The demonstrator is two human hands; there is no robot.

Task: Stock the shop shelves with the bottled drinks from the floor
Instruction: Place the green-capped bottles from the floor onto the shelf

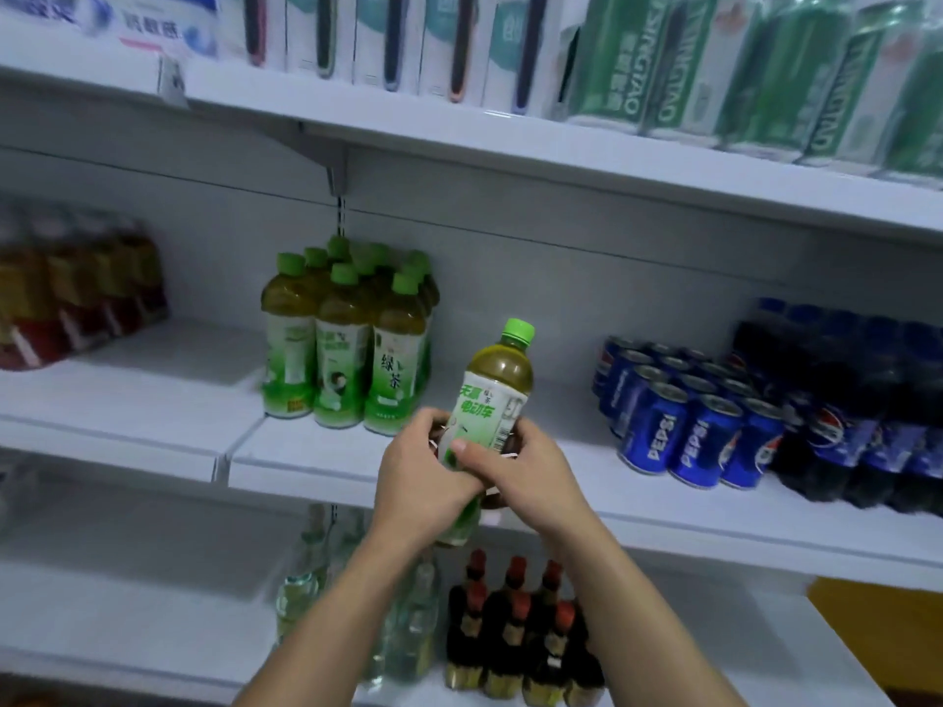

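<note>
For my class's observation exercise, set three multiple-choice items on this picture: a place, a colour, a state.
1. Where are the Pepsi cans?
A. Top shelf
B. Right of the green tea bottles, same shelf
C. Floor

2. What colour is the cap of the held bottle?
A. Red
B. Blue
C. Green

3. How is the held bottle?
A. Lying on the shelf
B. Capped, gripped by both hands
C. Open, pouring

Answers: 1 B, both groups stand on the middle shelf; 2 C, its cap is green; 3 B, the left hand and right hand wrap its lower half.
</note>
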